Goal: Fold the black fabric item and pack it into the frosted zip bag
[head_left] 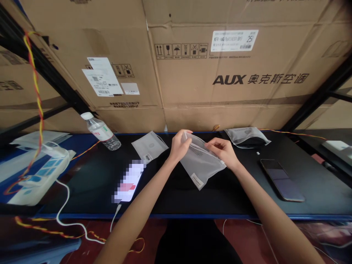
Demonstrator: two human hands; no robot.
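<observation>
Head view: both hands' fingers pinch a frosted pouch (202,161) over the black table (220,198), cardboard boxes (192,73) behind

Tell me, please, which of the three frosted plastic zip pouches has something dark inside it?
The frosted zip pouch at the table's far right, by the cardboard boxes, bulges over a dark object. The pouch held in both hands and the flat left one look empty.

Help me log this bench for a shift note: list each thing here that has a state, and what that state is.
Frosted zip bag: held above the table by both hands, left hand and right hand at its top edge.
Water bottle: lying on its side, cap on.
Lit phone: screen on, cable plugged in.
Dark phone: screen off, lying flat.
Flat pouch: lying flat.
Filled pouch: bulging, something dark inside.
</observation>
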